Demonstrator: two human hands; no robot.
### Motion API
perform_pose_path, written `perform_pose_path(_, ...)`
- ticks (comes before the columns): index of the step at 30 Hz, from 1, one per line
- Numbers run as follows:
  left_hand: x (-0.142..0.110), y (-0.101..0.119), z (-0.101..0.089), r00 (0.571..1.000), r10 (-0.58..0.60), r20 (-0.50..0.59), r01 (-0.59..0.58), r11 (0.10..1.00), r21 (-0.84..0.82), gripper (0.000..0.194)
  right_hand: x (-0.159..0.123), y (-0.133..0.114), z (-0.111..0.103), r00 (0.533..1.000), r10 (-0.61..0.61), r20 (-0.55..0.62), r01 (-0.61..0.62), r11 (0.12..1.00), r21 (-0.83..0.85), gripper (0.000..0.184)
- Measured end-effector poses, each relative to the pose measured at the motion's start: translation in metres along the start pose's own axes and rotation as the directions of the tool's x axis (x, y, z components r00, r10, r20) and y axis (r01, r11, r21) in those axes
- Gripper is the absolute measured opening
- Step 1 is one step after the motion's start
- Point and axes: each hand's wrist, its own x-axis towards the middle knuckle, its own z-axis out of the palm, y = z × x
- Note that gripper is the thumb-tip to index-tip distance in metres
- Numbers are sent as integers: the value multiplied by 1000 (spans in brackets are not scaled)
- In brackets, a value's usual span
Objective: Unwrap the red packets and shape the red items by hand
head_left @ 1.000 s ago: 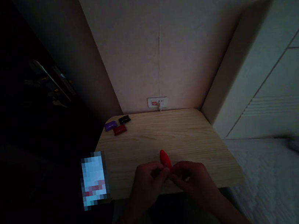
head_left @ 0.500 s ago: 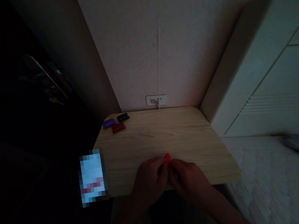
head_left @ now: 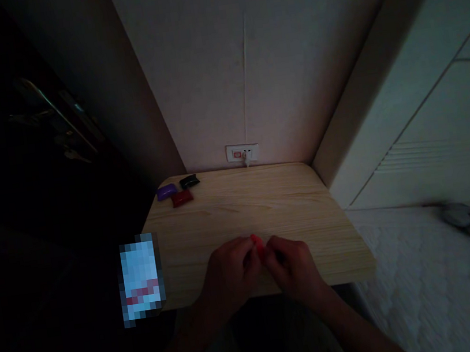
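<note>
Both my hands meet over the near part of a small light wooden table. My left hand and my right hand are closed, fingertips pinched together on a small red object. Only a sliver of the red piece shows between the fingers; the rest is hidden. The room is dim.
Three small packets lie at the table's far left corner: purple, black and dark red. A wall socket sits behind the table. A white cabinet and a bed are on the right, a dark door handle on the left.
The red object stood up clearly above my fingers a second ago; now it is mostly covered by both hands. The hands have drawn closer together and slightly farther onto the table.
</note>
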Motion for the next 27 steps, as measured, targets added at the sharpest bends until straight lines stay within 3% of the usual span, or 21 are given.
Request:
perform_pose_path(4, 0, 3, -5, 1000, -14, 17, 11, 984, 179, 25, -2, 5, 5, 997, -42, -68, 33, 991, -130, 35)
perform_pose_path(7, 2, 6, -11, 997, -23, 71, -1, 944, 329, 22, -4, 8, 7, 994, -101, -34, 87, 956, -281, 29)
perform_pose_path(11, 3, 8, -14, 993, 27, 117, -74, 909, 411, 19, -6, 4, 2, 998, -48, 37, 59, 926, -372, 23)
perform_pose_path(16, -3, 7, -15, 974, 138, 180, -192, 921, 338, 18, -6, 1, -5, 977, -37, 210, 106, 938, -329, 22)
perform_pose_path(19, -8, 4, -17, 973, 199, 118, -226, 923, 312, 12, -8, 2, -6, 969, -62, 239, 134, 945, -298, 22)
perform_pose_path(20, -10, 2, -17, 972, 221, 77, -234, 926, 297, 18, -8, 2, -6, 971, -61, 232, 124, 955, -270, 23)
perform_pose_path(23, -13, -6, -15, 961, 276, 10, -270, 932, 242, 70, -9, 0, -8, 981, -27, 192, 54, 990, -133, 25)
perform_pose_path(24, -13, -9, -14, 957, 290, 17, -286, 931, 227, 75, -9, -2, -9, 983, -17, 185, 33, 996, -85, 26)
perform_pose_path(27, -13, -16, -12, 948, 312, 55, -317, 930, 184, 49, -7, -5, -15, 982, 3, 187, -5, 1000, 11, 27)
